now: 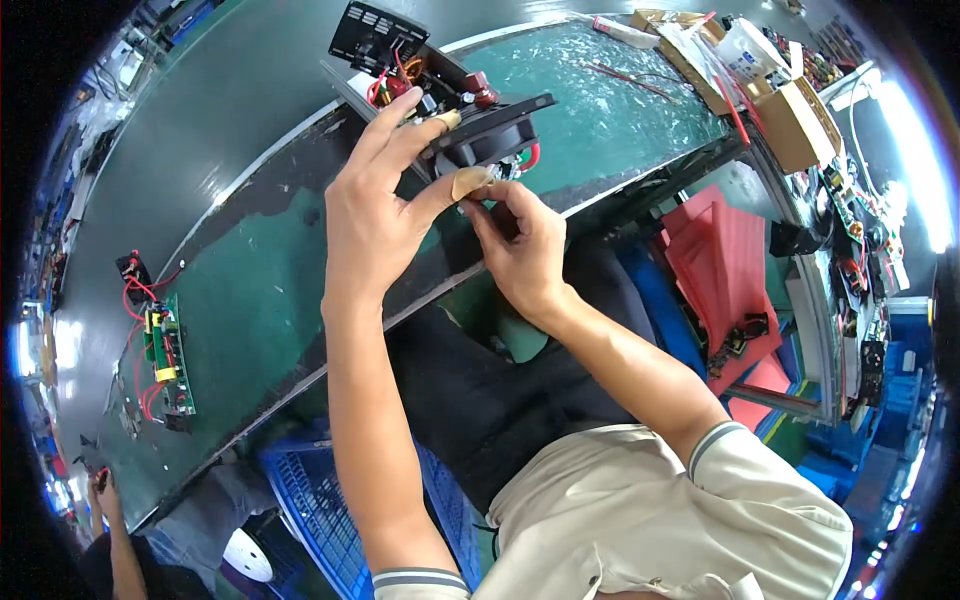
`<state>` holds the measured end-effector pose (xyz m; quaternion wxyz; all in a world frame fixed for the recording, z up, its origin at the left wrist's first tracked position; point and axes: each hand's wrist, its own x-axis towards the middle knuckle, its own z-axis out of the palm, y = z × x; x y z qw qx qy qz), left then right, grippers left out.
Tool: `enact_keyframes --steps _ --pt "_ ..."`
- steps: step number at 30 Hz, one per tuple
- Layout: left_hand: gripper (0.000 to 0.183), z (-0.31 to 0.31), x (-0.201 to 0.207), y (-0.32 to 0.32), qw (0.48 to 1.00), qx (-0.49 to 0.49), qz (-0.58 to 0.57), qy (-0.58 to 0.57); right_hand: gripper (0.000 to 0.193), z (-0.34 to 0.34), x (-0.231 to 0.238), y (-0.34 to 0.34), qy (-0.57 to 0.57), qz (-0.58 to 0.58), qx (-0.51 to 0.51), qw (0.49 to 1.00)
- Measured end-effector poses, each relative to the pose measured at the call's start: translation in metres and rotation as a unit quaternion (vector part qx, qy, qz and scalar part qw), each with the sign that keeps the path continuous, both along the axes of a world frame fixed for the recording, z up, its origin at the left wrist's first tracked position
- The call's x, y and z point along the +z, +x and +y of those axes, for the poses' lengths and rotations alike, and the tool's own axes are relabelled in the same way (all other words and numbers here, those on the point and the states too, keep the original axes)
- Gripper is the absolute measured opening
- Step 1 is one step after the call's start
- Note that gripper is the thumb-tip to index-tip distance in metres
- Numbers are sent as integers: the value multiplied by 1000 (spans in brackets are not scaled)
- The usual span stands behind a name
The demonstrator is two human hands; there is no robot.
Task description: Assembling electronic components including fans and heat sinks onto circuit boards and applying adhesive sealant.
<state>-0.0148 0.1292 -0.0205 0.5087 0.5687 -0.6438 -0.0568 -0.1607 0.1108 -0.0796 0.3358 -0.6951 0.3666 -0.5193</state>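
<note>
Black, the fan (480,150) is held tilted at the open case (452,72) on the desk (250,300) by the left hand (370,220), apparently for access; the right hand's (525,250) grip is pinched narrow, contents unclear.

Open electronics housing (447,78) on the bench (258,290) — coppery coil (413,68) and red wires (375,92) exposed, black fan panel (500,122) tilted at its near end.

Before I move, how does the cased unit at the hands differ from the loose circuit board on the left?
The cased unit has the left hand and right hand at it; the circuit board lies apart from them. The unit is partly enclosed, whereas the board is bare. Both have red wiring.
</note>
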Motion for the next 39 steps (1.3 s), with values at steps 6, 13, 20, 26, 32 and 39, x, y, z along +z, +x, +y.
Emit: enact_keyframes --steps 6,13,20,26,32,39 --pt "43 1 -3 3 999 -6 -33 9 16 -6 -2 0 -56 29 -10 998" --pt "44 -1 -8 6 997 6 -64 -31 16 -6 1 -1 -54 45 -21 997" --pt "45 0 -9 6 999 2 -51 -13 17 -8 4 -3 -102 80 -21 991" --pt "45 -1 -12 8 998 4 -59 -29 17 -7 5 -2 -103 92 -20 990" --pt "41 3 -10 6 995 20 -53 -78 18 -7 7 -2 -108 111 -29 987" --pt "47 10 16 -3 999 0 24 47 19 -7 8 -2 -101 119 -25 987"
